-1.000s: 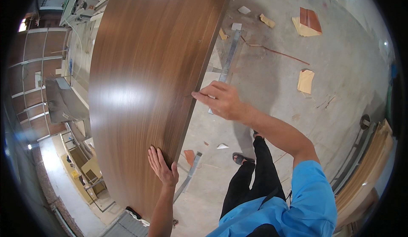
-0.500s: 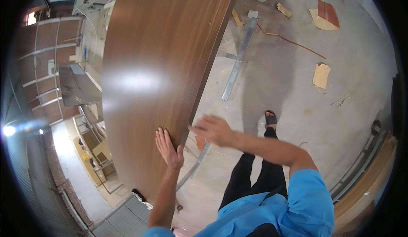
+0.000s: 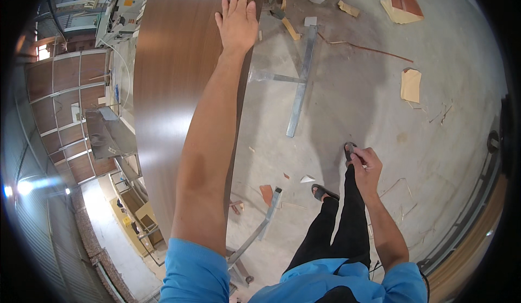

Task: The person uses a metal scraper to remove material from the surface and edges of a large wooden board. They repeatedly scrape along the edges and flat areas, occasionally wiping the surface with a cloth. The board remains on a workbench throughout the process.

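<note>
Brown wooden board (image 3: 173,75) stands on edge at the left of the scene, glossy and long, running from near the person out to the far end. Left hand (image 3: 237,16) lies flat against its far part, fingers spread and straight, pressing the face beside the right edge rather than clasping it. Right hand (image 3: 365,167) hangs well apart to the right, loosely curled above the legs, gripping nothing that can be made out. On the concrete floor (image 3: 358,86) between them lies a metal frame (image 3: 301,80), with wood scraps (image 3: 411,84) farther right.
</note>
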The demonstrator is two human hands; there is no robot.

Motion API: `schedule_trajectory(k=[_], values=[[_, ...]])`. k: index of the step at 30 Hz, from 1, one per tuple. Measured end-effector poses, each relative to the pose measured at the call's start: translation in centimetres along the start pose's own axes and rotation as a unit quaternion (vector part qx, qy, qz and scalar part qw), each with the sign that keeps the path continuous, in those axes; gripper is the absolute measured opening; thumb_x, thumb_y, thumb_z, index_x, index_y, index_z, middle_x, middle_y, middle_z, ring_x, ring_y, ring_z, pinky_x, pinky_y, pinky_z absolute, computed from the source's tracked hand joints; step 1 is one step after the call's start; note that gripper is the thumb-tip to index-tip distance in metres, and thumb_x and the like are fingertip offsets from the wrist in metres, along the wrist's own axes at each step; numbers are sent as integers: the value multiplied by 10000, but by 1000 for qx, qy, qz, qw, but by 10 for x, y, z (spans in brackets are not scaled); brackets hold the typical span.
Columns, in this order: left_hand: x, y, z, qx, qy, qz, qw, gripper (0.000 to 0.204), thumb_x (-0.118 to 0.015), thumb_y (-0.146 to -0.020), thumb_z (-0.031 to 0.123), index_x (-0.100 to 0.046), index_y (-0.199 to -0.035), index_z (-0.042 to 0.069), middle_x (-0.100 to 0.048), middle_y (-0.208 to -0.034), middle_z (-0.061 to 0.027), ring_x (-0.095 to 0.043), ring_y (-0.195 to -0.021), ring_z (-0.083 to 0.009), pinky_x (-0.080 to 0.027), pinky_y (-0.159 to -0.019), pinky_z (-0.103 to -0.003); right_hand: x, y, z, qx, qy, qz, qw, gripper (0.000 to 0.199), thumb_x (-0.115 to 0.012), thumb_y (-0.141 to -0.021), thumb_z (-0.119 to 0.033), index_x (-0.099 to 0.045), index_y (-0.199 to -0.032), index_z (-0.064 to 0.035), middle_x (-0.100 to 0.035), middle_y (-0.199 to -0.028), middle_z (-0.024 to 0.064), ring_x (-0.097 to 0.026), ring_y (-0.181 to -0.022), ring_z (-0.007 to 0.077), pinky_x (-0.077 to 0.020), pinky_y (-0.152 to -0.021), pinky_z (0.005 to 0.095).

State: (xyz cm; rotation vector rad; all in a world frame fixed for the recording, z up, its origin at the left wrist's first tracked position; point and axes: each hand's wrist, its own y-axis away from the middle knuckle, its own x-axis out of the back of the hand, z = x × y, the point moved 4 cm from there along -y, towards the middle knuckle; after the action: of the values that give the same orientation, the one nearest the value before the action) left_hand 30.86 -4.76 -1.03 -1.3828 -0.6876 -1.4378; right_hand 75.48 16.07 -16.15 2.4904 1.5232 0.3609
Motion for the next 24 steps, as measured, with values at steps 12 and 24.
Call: schedule_trajectory(k=[12, 24], values=[[80, 266, -19, 129, -17, -46, 990, 506, -378, -1184, 311, -464, -1650, 133, -310, -1761, -183, -218, -1644, -420, -129, -1320, -590, -109, -86, -124, 185, 65, -36, 980, 186, -750, -958, -73, -793, -1134, -34, -729, -967, 124, -702, -815, 236, -537, -738, 327], [178, 597, -88, 344, -61, -55, 935, 687, -232, -1173, 496, -333, -1703, 70, -247, -1788, -184, -169, -1662, -405, -95, -1330, -562, -259, -34, -175, 583, 230, -87, 774, 355, -679, -854, -33, -752, -1200, -63, -626, -990, 55, -656, -953, 250, -557, -795, 367]])
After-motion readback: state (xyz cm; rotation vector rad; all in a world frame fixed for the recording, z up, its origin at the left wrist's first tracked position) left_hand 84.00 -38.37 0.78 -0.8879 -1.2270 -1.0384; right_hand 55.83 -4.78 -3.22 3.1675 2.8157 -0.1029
